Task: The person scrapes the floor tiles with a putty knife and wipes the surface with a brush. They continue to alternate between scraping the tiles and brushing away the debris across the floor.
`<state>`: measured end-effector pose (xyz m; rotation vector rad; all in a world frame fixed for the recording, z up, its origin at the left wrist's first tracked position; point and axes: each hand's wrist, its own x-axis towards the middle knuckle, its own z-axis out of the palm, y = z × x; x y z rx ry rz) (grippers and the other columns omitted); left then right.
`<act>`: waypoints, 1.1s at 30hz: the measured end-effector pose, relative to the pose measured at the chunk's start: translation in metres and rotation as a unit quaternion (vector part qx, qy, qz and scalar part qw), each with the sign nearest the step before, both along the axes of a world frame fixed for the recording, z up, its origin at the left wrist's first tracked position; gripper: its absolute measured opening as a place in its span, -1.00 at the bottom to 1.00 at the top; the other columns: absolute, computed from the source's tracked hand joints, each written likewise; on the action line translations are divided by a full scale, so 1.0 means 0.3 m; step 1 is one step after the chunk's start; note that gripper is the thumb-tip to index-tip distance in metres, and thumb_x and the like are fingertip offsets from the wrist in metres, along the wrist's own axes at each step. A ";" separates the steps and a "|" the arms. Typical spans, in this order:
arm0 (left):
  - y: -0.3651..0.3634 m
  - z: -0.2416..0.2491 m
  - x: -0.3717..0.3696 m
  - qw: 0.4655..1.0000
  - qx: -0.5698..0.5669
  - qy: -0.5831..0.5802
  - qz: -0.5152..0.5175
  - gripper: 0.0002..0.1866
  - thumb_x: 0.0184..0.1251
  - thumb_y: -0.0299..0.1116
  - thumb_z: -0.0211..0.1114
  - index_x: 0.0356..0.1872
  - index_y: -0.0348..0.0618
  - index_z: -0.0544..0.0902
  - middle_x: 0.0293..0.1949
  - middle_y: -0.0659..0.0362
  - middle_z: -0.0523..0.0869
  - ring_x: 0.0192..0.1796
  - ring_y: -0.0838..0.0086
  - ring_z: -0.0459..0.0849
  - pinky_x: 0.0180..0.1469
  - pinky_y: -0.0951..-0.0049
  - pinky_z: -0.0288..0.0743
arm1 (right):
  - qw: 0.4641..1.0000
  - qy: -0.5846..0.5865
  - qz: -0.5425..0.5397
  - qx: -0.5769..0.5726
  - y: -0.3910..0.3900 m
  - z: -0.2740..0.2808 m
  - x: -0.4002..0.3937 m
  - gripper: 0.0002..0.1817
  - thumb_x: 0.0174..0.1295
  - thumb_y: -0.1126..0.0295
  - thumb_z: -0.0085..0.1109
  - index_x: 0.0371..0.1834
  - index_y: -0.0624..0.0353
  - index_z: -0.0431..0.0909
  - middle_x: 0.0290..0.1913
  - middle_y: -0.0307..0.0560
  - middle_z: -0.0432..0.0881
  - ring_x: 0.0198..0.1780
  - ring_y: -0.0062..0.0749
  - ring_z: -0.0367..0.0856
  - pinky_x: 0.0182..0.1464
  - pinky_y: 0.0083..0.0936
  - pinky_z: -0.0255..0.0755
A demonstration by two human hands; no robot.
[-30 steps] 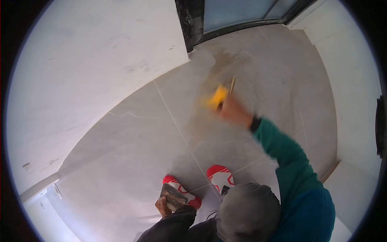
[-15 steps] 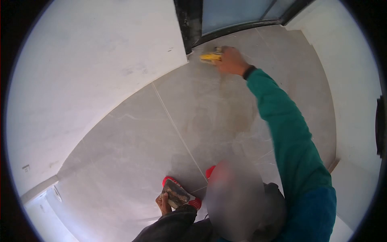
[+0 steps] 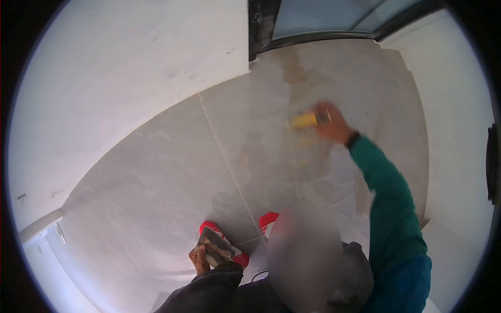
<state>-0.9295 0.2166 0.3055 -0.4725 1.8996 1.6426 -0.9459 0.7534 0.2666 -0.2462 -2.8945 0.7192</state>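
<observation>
Out over the tiled floor (image 3: 172, 193), my right hand (image 3: 334, 124) is closed on a yellow block-shaped tool (image 3: 304, 120) with a dark part near the fingers. Motion blurs the tool, which is held low over a brownish, smeared patch of tile (image 3: 313, 151). Close to my body, my left hand (image 3: 200, 259) grips the edge of a flat, roughly rectangular grey plate (image 3: 215, 247) caked with brown dirt. The plate overlaps a red and white shoe (image 3: 210, 227) below it.
A white wall (image 3: 130, 68) runs along the left, another white wall (image 3: 459, 130) along the right. At the far end stands a dark-framed glass door (image 3: 323, 18). A second red shoe (image 3: 268, 219) shows beside a blurred round shape (image 3: 305, 255). A darker brown stain (image 3: 296, 73) lies near the door.
My right hand has drawn the yellow tool back from near the door frame, toward me and to the right. My left hand still holds the dirty plate, slightly farther left.
</observation>
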 end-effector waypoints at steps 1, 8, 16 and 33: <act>-0.002 -0.001 -0.007 1.000 0.015 -0.007 -0.022 -0.74 0.16 -0.23 0.20 -0.47 -0.28 0.56 -0.51 0.25 0.58 -0.49 0.59 0.48 -0.44 0.57 0.33 | 0.995 -0.016 -0.032 0.096 0.109 -0.070 -0.103 -0.82 0.01 0.30 0.10 -0.41 0.17 0.48 -0.34 0.07 0.49 -0.21 -0.03 0.43 -0.16 -0.15 0.29; 0.012 0.005 0.014 0.998 0.043 0.035 0.011 -0.73 0.21 -0.26 0.13 -0.45 -0.31 0.57 -0.50 0.23 0.61 -0.49 0.61 0.49 -0.43 0.61 0.33 | 0.999 0.016 0.032 0.017 -0.176 0.071 0.061 -0.71 -0.08 0.26 0.22 -0.32 0.17 0.52 -0.35 0.04 0.54 -0.30 -0.06 0.49 -0.28 -0.19 0.35; 0.021 0.027 0.022 0.999 0.018 0.021 0.019 -0.73 0.21 -0.24 0.14 -0.46 -0.29 0.57 -0.52 0.23 0.60 -0.53 0.62 0.48 -0.47 0.62 0.32 | 0.994 -0.087 0.026 -0.058 -0.269 -0.024 0.032 -0.78 -0.06 0.25 0.20 -0.37 0.10 0.55 -0.35 0.01 0.53 -0.27 -0.07 0.48 -0.24 -0.20 0.35; -0.016 0.040 0.041 0.999 -0.026 0.029 0.002 -0.73 0.23 -0.25 0.13 -0.53 -0.25 0.52 -0.59 0.32 0.52 -0.54 0.66 0.38 -0.50 0.61 0.21 | 0.991 -0.110 0.060 -0.039 -0.335 -0.078 -0.083 -0.66 0.06 0.10 0.14 -0.34 0.17 0.54 -0.45 -0.01 0.59 -0.41 -0.14 0.57 -0.38 -0.26 0.41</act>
